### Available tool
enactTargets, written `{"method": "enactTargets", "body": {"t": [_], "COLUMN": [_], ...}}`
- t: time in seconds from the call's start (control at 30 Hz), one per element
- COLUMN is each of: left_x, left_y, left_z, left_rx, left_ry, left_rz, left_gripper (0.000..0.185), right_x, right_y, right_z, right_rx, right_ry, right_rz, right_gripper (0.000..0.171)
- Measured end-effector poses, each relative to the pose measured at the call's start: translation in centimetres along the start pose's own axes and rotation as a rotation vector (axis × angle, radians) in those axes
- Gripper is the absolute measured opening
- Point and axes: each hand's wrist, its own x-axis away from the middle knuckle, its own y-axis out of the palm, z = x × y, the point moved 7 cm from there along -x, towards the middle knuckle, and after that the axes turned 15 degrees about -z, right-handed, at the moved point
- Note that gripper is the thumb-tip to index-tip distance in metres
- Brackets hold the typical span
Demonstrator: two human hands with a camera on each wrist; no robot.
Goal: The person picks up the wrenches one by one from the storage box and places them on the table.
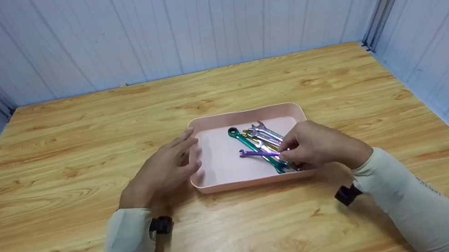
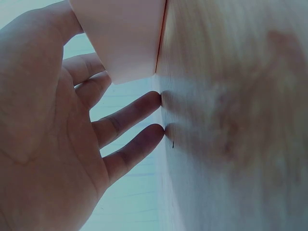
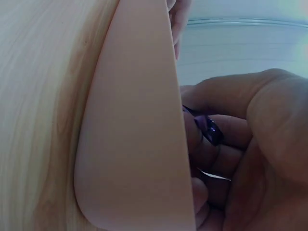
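Observation:
A pink tray (image 1: 210,121) sits mid-table and holds several wrenches: a green one (image 1: 248,142), silver ones (image 1: 265,132) and a purple wrench (image 1: 257,153). My right hand (image 1: 318,144) reaches over the tray's right side and pinches the purple wrench (image 3: 211,130) by its handle. My left hand (image 1: 165,171) lies against the tray's left wall, fingers straight. In the left wrist view the fingertips (image 2: 154,100) touch the tabletop next to the tray (image 2: 127,38). The right wrist view shows the tray's outer wall (image 3: 139,144) close up.
The wooden table (image 1: 70,139) is walled in by white panels (image 1: 186,12) at the back and both sides. Pale sleeves (image 1: 408,199) cover both forearms, each with a dark wrist strap (image 1: 161,225).

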Motion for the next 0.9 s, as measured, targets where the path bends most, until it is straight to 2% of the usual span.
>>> {"method": "enactTargets", "body": {"t": [0.2, 0.5, 0.67, 0.77, 0.9], "left_x": [-0.11, -0.17, -0.08, -0.07, -0.06], "left_y": [0.09, 0.06, 0.05, 0.11, 0.17], "left_z": [-0.06, -0.04, -0.1, -0.23, -0.2], "left_rx": [0.008, 0.017, 0.025, 0.022, 0.015], "left_ry": [-0.002, -0.006, 0.014, 0.003, -0.007], "left_rz": [-0.001, -0.002, 0.013, 0.007, 0.0], "left_gripper": [0.059, 0.059, 0.058, 0.059, 0.06], "right_x": [-0.13, -0.57, -0.63, -0.62, -0.66], "right_y": [0.36, 0.87, 0.97, 1.03, 0.96], "right_z": [-0.58, -0.44, -0.37, -0.5, -0.95], "right_rx": [0.123, 0.053, 0.002, 0.021, 0.117], "right_ry": [-0.054, -0.103, -0.079, -0.076, -0.083], "right_rz": [0.027, 0.002, 0.005, 0.019, 0.068], "right_gripper": [0.013, 0.014, 0.013, 0.018, 0.012]}}
